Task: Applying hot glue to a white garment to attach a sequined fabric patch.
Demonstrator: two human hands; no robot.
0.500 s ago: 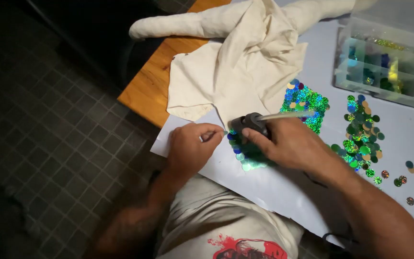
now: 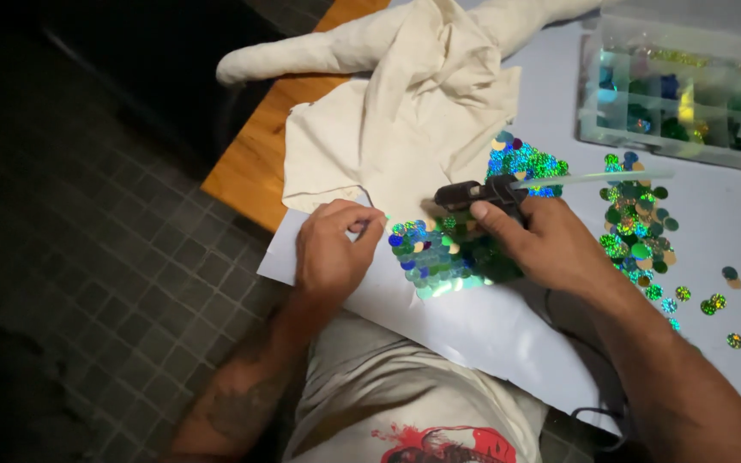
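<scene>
Holographic sequins, green, blue and gold, already overlap in a scale-like patch near the front edge of the white sheet that covers the worktop, so a good part of the covering looks done. A second sequinned patch shows further back, beside the cream cloth, which lies bunched toward the sheet's rear left corner and over the bare wooden table edge. To the right, a loose heap of sequins and a few strays toward the right edge are not yet stuck down, and the clear compartment box at the rear right corner holds more, so plenty seems left. The right hand is wrapped around a black glue gun, fingers closed on its grip with the forefinger along the body, a pale glue stick jutting out behind; the nozzle points left, above the upper edge of the front patch. The left hand rests on the sheet at the patch's left edge, wrist bent, fingers curled inward with thumb and forefinger drawn together; it may be pinching a single sequin, though the view is too dim to tell. Both forearms come up from the front edge, elbows out.
</scene>
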